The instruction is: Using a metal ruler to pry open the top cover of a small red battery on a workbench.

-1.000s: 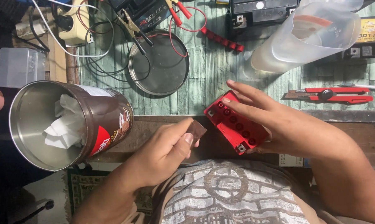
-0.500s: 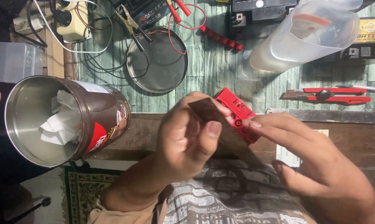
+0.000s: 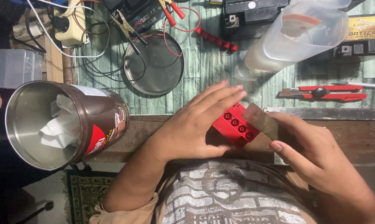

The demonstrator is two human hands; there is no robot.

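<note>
Left hand [image 3: 196, 124] open, fingers flat against red rectangular plastic cap strip [image 3: 234, 124] at the wooden bench edge [image 3: 345, 124]; right hand [image 3: 316, 157] pinches thin brownish sheet [image 3: 260, 120] just right of the strip, whose long axis runs diagonally

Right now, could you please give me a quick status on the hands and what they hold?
Left hand open, fingers spread over the red plastic strip. Right hand pinching a small brown sheet against the strip. Open metal tin with crumpled tissue at left, apart.
</note>
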